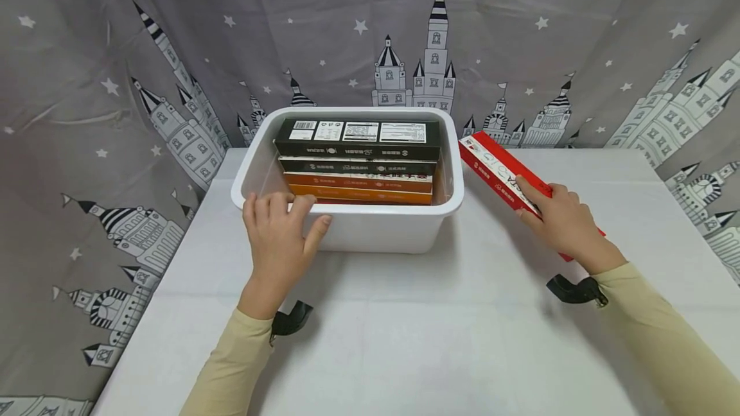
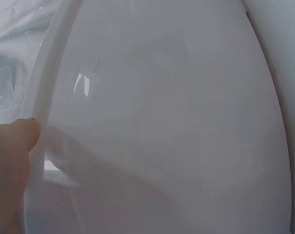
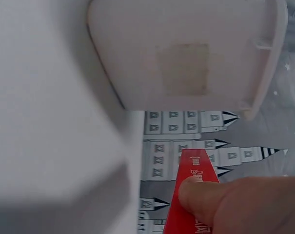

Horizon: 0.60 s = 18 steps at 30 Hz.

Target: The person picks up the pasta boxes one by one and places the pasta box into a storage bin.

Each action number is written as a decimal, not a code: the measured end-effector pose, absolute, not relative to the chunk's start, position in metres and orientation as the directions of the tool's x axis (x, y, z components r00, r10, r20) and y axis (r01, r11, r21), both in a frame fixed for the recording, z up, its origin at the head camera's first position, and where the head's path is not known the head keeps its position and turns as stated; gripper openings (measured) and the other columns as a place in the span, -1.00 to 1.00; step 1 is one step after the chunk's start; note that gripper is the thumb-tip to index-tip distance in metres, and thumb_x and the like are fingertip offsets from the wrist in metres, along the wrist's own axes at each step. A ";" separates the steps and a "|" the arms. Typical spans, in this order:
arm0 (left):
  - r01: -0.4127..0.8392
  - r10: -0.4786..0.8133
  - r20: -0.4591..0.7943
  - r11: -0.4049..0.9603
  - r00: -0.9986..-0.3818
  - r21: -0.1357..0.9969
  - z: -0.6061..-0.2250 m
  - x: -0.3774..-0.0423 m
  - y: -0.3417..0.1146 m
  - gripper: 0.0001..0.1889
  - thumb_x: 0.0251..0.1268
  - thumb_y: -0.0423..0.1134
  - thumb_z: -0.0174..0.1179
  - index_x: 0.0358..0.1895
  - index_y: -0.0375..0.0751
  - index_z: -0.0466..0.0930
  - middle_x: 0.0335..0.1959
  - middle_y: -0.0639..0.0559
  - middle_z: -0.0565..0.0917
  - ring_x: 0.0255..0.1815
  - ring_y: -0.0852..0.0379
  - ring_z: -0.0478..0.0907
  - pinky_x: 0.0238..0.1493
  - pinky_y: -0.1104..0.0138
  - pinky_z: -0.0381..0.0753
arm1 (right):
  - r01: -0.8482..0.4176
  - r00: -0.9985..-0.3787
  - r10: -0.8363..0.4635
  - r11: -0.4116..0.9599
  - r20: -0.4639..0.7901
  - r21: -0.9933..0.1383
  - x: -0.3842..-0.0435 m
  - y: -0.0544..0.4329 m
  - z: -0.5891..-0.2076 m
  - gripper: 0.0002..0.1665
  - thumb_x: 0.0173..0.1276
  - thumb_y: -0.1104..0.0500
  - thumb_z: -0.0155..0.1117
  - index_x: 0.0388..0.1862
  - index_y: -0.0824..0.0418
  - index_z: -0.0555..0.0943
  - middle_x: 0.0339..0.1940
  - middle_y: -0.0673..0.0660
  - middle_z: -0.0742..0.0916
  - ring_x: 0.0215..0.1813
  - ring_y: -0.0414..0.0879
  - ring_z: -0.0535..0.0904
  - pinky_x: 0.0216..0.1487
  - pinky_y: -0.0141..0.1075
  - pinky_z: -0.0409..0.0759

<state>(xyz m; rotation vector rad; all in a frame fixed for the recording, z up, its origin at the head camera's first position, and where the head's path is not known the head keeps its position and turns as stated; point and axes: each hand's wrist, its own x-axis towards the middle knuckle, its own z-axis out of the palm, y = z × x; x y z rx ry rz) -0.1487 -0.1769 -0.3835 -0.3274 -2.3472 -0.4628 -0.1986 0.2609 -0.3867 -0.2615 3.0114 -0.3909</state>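
Observation:
A white plastic bin (image 1: pixel 376 231) stands on the table, and several flat boxes are lined up in it. Dark green boxes (image 1: pixel 364 151) are at its far side, with orange boxes (image 1: pixel 358 194) nearer. At the bin's near left rim my left hand (image 1: pixel 277 242) grips the edge, fingers over it and thumb outside. To the right of the bin, my right hand (image 1: pixel 563 220) holds a red and white box (image 1: pixel 491 169) above the table, pinched by its near part and tilted. The right wrist view shows the thumb (image 3: pixel 201 197) on the box's red side.
A white table (image 1: pixel 405 339) lies under the bin and arms. Behind and left of it hangs a grey curtain (image 1: pixel 324 31) printed with castles and stars. A black strap piece (image 1: pixel 291 318) sticks out at each wrist.

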 end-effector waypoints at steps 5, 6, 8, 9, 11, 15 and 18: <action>0.355 0.109 0.681 0.906 -0.724 0.232 -0.382 -0.149 -0.177 -0.22 0.54 0.39 -0.32 -0.06 -0.29 0.61 -0.17 -0.36 0.51 0.02 -0.37 0.38 0.40 -0.37 0.05 | -0.179 -0.975 -0.205 0.954 -0.084 -0.241 -0.206 0.271 -0.352 -0.08 0.50 -0.01 0.16 0.69 0.05 -0.04 0.31 0.70 0.31 0.17 0.58 0.32 -0.06 0.38 0.53; 0.355 0.110 0.680 0.906 -0.725 0.231 -0.382 -0.149 -0.177 -0.22 0.54 0.38 -0.32 -0.05 -0.30 0.61 -0.17 -0.36 0.51 0.02 -0.37 0.38 0.40 -0.37 0.05 | -0.183 -0.974 -0.209 0.953 -0.089 -0.240 -0.208 0.272 -0.345 -0.07 0.50 -0.01 0.16 0.69 0.05 -0.05 0.32 0.69 0.30 0.18 0.57 0.31 -0.07 0.37 0.55; 0.355 0.112 0.680 0.906 -0.725 0.231 -0.382 -0.149 -0.177 -0.24 0.55 0.37 -0.30 -0.05 -0.30 0.61 -0.17 -0.36 0.51 0.02 -0.37 0.38 0.41 -0.36 0.05 | -0.195 -0.971 -0.221 0.953 -0.090 -0.234 -0.212 0.275 -0.331 -0.07 0.50 -0.01 0.17 0.69 0.05 -0.05 0.32 0.68 0.30 0.18 0.55 0.30 -0.09 0.35 0.58; 0.358 0.111 0.682 0.905 -0.723 0.232 -0.383 -0.149 -0.177 -0.26 0.56 0.35 -0.28 -0.05 -0.30 0.61 -0.17 -0.37 0.51 0.02 -0.37 0.38 0.41 -0.36 0.05 | -0.204 -0.969 -0.229 0.952 -0.088 -0.229 -0.213 0.276 -0.324 -0.07 0.50 -0.01 0.17 0.69 0.05 -0.04 0.32 0.68 0.31 0.18 0.54 0.31 -0.10 0.33 0.60; 0.362 0.112 0.685 0.903 -0.720 0.233 -0.383 -0.149 -0.178 -0.32 0.56 0.31 -0.20 -0.05 -0.30 0.61 -0.17 -0.36 0.51 0.01 -0.37 0.38 0.41 -0.36 0.06 | -0.220 -0.966 -0.244 0.949 -0.085 -0.226 -0.216 0.276 -0.311 -0.07 0.50 -0.01 0.18 0.69 0.05 -0.04 0.31 0.67 0.31 0.18 0.52 0.31 -0.13 0.29 0.62; 0.366 0.114 0.687 0.901 -0.718 0.233 -0.384 -0.148 -0.178 -0.49 0.50 0.15 0.02 -0.04 -0.30 0.61 -0.18 -0.36 0.51 0.01 -0.36 0.38 0.41 -0.36 0.06 | -0.243 -0.959 -0.268 0.944 -0.090 -0.226 -0.221 0.275 -0.289 -0.07 0.50 -0.01 0.20 0.69 0.04 -0.02 0.33 0.65 0.31 0.20 0.49 0.28 -0.16 0.23 0.66; 0.364 0.112 0.684 0.901 -0.721 0.236 -0.384 -0.148 -0.178 -0.51 0.48 0.13 0.06 -0.04 -0.30 0.61 -0.17 -0.36 0.51 0.02 -0.36 0.37 0.41 -0.35 0.05 | -0.272 -0.950 -0.299 0.935 -0.095 -0.226 -0.225 0.270 -0.276 -0.08 0.50 -0.01 0.21 0.68 0.04 0.00 0.35 0.63 0.31 0.23 0.48 0.26 -0.16 0.21 0.68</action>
